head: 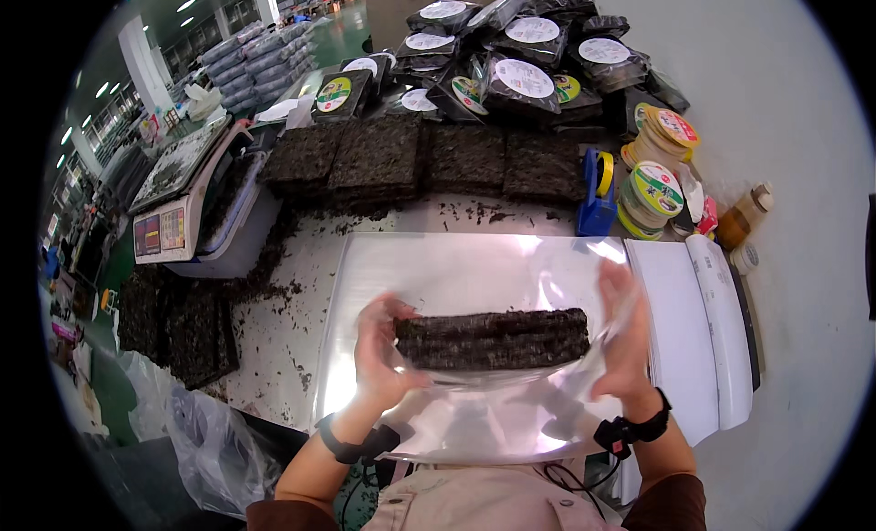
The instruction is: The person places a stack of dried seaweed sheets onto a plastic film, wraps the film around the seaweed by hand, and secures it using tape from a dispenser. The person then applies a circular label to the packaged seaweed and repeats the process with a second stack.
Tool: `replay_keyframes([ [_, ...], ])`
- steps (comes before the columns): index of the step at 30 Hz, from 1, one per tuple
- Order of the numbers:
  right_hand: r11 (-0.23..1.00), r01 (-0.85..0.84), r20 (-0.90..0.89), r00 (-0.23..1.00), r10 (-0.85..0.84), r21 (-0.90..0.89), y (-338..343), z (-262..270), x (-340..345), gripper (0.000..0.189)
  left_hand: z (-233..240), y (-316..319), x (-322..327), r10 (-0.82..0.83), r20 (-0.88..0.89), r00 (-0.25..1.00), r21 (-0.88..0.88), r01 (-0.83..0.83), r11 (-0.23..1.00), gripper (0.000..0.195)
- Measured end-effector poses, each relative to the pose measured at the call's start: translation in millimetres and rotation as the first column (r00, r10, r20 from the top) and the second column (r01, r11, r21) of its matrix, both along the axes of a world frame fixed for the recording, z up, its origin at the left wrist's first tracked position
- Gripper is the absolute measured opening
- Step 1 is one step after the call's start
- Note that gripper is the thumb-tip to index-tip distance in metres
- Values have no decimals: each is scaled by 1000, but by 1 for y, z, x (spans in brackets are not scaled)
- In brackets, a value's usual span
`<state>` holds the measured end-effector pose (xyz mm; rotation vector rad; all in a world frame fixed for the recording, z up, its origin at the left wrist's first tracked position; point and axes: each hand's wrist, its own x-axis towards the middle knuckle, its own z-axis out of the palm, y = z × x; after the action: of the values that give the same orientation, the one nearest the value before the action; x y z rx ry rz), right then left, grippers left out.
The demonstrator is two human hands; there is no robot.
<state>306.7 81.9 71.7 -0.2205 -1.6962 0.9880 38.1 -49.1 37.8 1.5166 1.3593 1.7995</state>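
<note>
Before me a thick dark stack of dried seaweed sheets [491, 341] is seen edge-on, its long side running left to right. Clear plastic film [472, 380] wraps loosely along its near side and up around its right end. My left hand [384, 353] curls about the stack's left end, fingers behind and thumb in front. Over on the right, my right hand [624, 332] has hold of the film just off the stack's end; motion blurs both hands. Beneath them lies a shiny pile of clear plastic sheets [410, 271].
Seaweed blocks [376, 154] line the back, below heaped labelled packs [523, 79]. A digital scale [164, 233] stands left, near more seaweed [198, 339]. A blue tape dispenser [595, 206], label rolls [650, 196] and white paper [674, 326] are on the right, beside a wall [807, 291].
</note>
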Motion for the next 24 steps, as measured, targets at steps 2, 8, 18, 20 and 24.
replay_keyframes([
  [2,987,-25,234,970,62,-158,-9,-24,-2,116,-2,-1,1,-16,208,978,-69,30,997,48],
  [8,957,63,318,947,32,-283,-21,-42,-14,106,-7,9,9,-9,421,907,-50,33,998,65],
  [18,752,470,117,808,-578,462,-44,29,-21,87,-7,-1,16,121,-328,937,97,-94,991,145],
  [20,672,275,214,808,-549,687,-62,55,-18,65,-3,-4,19,116,-366,923,100,-84,991,141],
  [24,554,31,292,824,-485,832,-82,93,-14,43,10,-7,25,75,-384,920,119,-31,992,128],
])
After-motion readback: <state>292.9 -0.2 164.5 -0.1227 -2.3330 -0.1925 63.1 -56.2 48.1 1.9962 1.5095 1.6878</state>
